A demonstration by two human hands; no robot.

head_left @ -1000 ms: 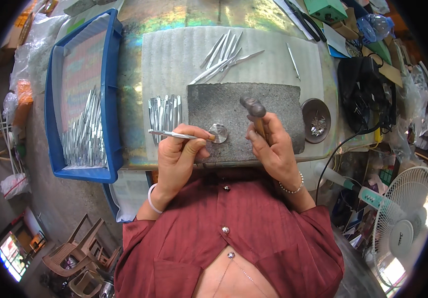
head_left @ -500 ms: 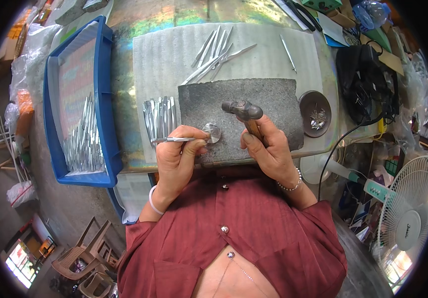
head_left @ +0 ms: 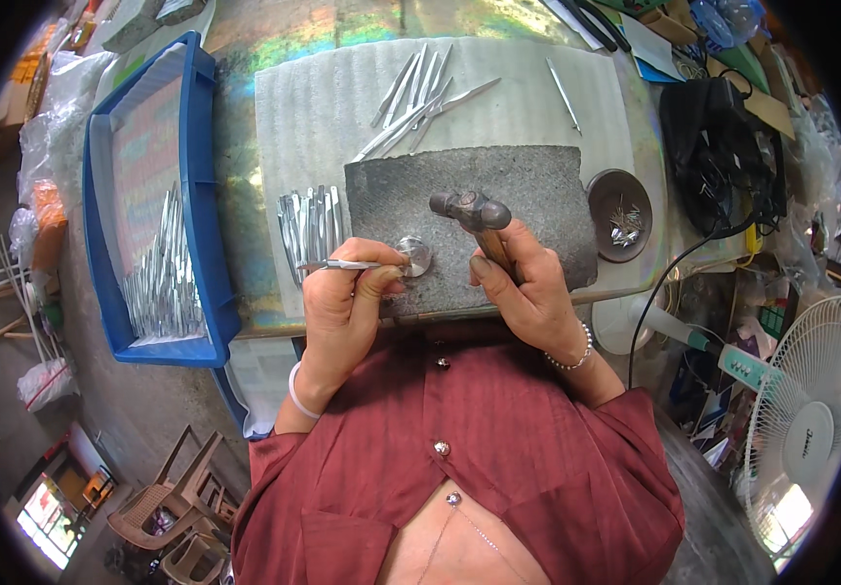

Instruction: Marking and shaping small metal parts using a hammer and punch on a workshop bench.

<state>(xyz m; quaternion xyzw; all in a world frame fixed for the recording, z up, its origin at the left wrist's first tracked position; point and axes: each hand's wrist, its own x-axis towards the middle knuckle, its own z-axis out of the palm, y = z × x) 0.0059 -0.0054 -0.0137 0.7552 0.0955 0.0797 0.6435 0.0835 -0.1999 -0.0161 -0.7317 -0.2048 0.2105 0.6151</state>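
Note:
My left hand pinches a thin metal strip, its tip resting on a small round steel anvil disc. The disc sits at the near left corner of a rough grey stone block. My right hand grips the wooden handle of a small hammer, whose metal head hangs over the block just right of the disc. A row of flat metal strips lies left of the block, beside my left hand.
A loose pile of metal strips lies on the white ribbed mat behind the block. A blue tray at left holds several strips. A small dark bowl with metal bits sits right of the block. A fan stands at right.
The hammer head has shifted slightly to the left over the block, closer to the disc. My left hand keeps the strip on the disc.

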